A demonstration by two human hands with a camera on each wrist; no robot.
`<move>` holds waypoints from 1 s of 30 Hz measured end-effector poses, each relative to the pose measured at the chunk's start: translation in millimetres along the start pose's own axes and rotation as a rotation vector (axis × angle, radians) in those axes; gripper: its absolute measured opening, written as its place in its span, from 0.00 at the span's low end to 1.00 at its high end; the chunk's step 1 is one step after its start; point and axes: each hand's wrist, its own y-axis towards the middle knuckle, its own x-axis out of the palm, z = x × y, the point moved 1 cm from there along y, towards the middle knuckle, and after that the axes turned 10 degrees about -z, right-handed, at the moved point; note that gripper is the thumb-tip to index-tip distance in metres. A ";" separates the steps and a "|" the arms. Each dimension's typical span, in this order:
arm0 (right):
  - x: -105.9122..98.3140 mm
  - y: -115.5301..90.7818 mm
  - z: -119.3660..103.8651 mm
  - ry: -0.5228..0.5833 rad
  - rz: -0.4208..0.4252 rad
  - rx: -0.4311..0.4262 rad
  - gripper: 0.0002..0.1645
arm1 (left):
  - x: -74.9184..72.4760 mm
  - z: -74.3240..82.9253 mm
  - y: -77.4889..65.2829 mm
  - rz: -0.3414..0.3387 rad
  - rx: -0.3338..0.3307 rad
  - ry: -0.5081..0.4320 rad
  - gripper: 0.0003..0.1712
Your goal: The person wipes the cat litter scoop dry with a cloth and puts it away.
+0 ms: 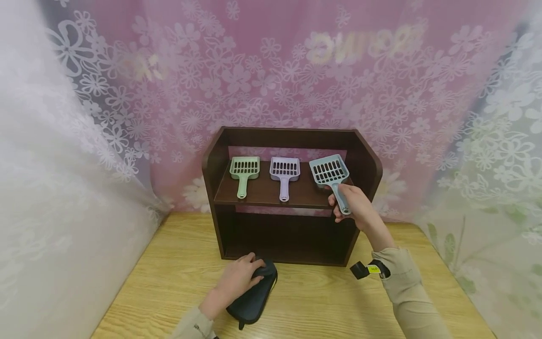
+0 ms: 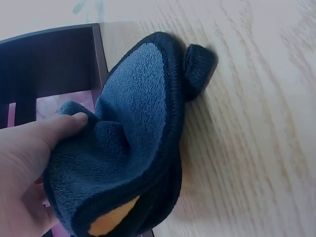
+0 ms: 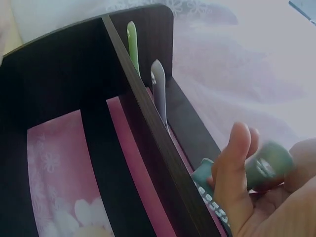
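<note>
My right hand [image 1: 357,205] grips the handle of a light blue slotted litter scoop [image 1: 329,170] at the right of the shelf's upper board. In the right wrist view, fingers wrap around the scoop's handle [image 3: 269,165]. A green litter scoop [image 1: 243,182] and a lilac one [image 1: 284,183] lie to its left on that board, handles toward me. Down on the table, my left hand [image 1: 237,278] holds the far end of a dark blue plush cloth [image 1: 252,303] with black edging. Its thumb presses into the bunched fabric [image 2: 140,89] in the left wrist view.
The dark brown two-tier shelf [image 1: 367,176] stands at the back of the wooden table [image 1: 173,273]. Pink floral curtain [image 1: 271,89] hangs behind it, with pale curtains on both sides. A black strap with a small camera [image 1: 360,270] is on the right wrist.
</note>
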 end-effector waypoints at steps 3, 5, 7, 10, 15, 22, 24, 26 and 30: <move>-4.7 7.4 -2.9 0.000 -0.012 0.034 0.30 | 1.4 0.6 -1.1 -0.019 -0.006 0.004 0.17; -7.9 12.2 -4.4 -0.004 -0.017 0.055 0.31 | 2.5 0.2 -1.5 -0.028 -0.009 -0.003 0.16; -10.6 16.6 -6.1 -0.020 -0.023 0.067 0.31 | 3.4 -0.1 -2.1 -0.040 -0.012 -0.029 0.16; -14.4 22.7 -7.7 -0.055 -0.030 0.094 0.31 | 4.7 -0.4 -2.8 -0.056 -0.019 -0.074 0.15; -20.1 30.7 -6.7 -0.157 -0.023 0.165 0.30 | 5.8 -0.3 -4.2 -0.066 -0.025 -0.125 0.13; -23.9 38.8 -3.0 -0.504 0.024 0.206 0.24 | 7.2 0.7 -6.8 -0.076 -0.017 -0.193 0.12; -21.9 39.5 -4.9 -0.614 0.033 0.205 0.24 | 6.7 0.7 -6.8 -0.076 -0.017 -0.194 0.12; -19.7 39.1 -7.4 -0.704 0.045 0.202 0.25 | 6.3 0.4 -6.7 -0.078 -0.019 -0.188 0.12; -15.1 33.7 -13.2 -0.823 0.069 0.196 0.26 | 4.4 -0.3 -6.3 -0.068 -0.016 -0.174 0.12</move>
